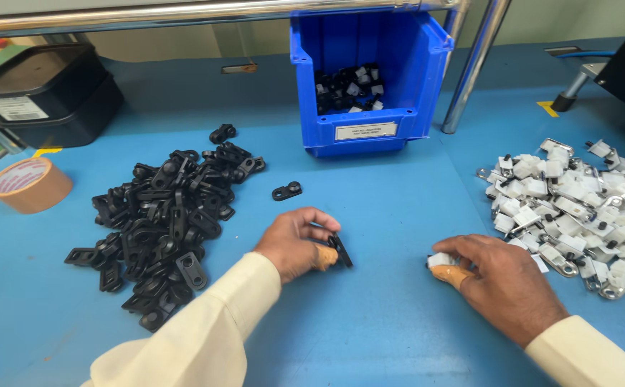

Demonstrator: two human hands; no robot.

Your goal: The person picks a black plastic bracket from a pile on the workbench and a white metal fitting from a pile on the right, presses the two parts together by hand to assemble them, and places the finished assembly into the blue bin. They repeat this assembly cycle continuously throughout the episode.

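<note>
— So, what is the left hand [294,242] doing?

— It is curling nearly closed, pinching a black plastic bracket [340,250] between thumb and fingertips, with the part sticking out to the right just above the blue table [370,315]. A tan wrap is covering one fingertip.

— And the right hand [502,276]?

— It is lying knuckles up, fingers bent down around a small white clip [440,259], which is peeking out at the left of the hand. That fingertip is also wearing a tan wrap. The two hands are staying apart, both near the middle of the table, toward its front edge.

— How is the bracket looking?

— Flat, dark and elongated, tilting on edge; finer detail is too small to tell.

— What is lying around them?

— A heap of black brackets [162,229] is spreading over the left part of the table, with one loose bracket [286,191] lying between the heap and the hands. A pile of white clips with metal tabs [578,208] is sitting by the right edge. A blue bin [370,79] holding mixed black and white pieces is standing at the back edge, and a roll of brown tape [29,185] is resting near the left edge beside a black tray [43,89].
</note>
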